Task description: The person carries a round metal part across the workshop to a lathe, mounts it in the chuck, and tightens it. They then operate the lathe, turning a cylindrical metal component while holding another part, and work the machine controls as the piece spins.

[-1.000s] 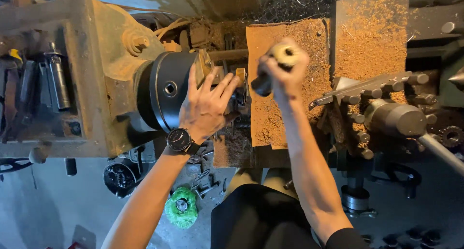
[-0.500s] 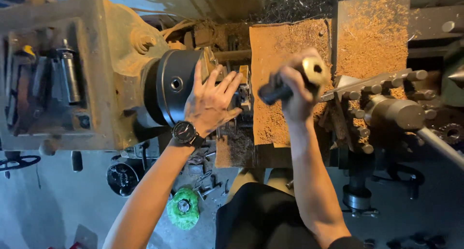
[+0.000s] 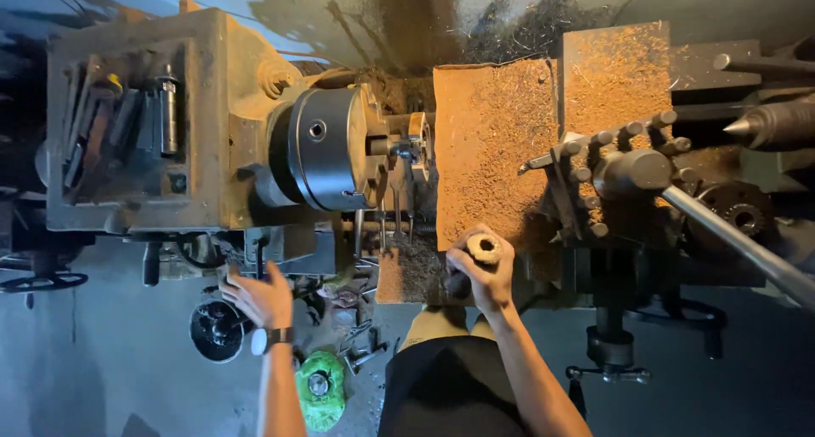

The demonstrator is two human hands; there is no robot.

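Observation:
I look down on an old metal lathe. Its dark round chuck (image 3: 327, 148) holds a small metal workpiece (image 3: 418, 142) that sticks out to the right. My right hand (image 3: 482, 271) is closed around a short hollow metal cylinder (image 3: 485, 247) near the front edge of the rusty, chip-covered plate (image 3: 492, 148). My left hand (image 3: 259, 294), with a watch on the wrist, hangs below the headstock with fingers spread and holds nothing; it is close to the levers under the headstock (image 3: 204, 254).
The tool post (image 3: 624, 174) with several bolts and a long steel handle (image 3: 739, 238) stands to the right. A pointed tailstock centre (image 3: 768, 125) is at the far right. A tray of tools (image 3: 119, 127) sits on the headstock. A green disc (image 3: 320, 386) lies on the floor.
My left hand has left the chuck and dropped below the headstock. My right hand has come down from the plate's top to its front edge, still gripping the cylinder.

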